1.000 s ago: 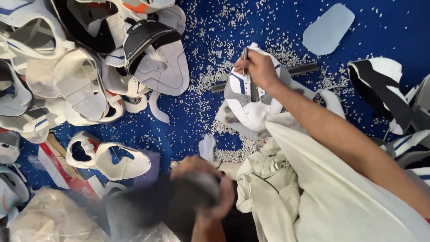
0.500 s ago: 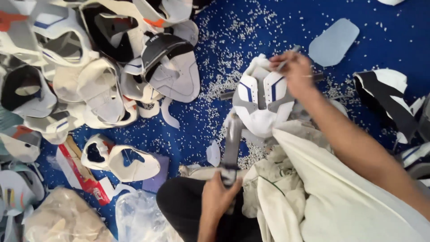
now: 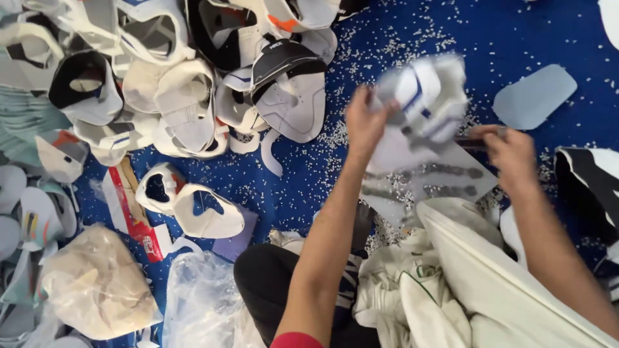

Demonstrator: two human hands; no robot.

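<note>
My left hand (image 3: 366, 121) grips a white shoe upper with blue stripes (image 3: 427, 95), lifted above the blue mat and blurred by motion. My right hand (image 3: 512, 151) is closed around a thin dark tool (image 3: 469, 140), just right of and below the upper. Under both hands lies a grey flat board (image 3: 429, 177) with dark marks and white pellets on it. My arms reach over white cloth (image 3: 477, 277) on my lap.
A heap of white, grey and black shoe uppers (image 3: 187, 84) fills the upper left. One loose upper (image 3: 193, 206) lies nearer. A pale blue insole (image 3: 534, 95) sits at right. Clear plastic bags (image 3: 97, 287) lie at lower left. White pellets (image 3: 400, 38) scatter the blue mat.
My left hand came up from my lap and took hold of the striped upper, lifting it. My right hand let go of the upper and moved right with the tool.
</note>
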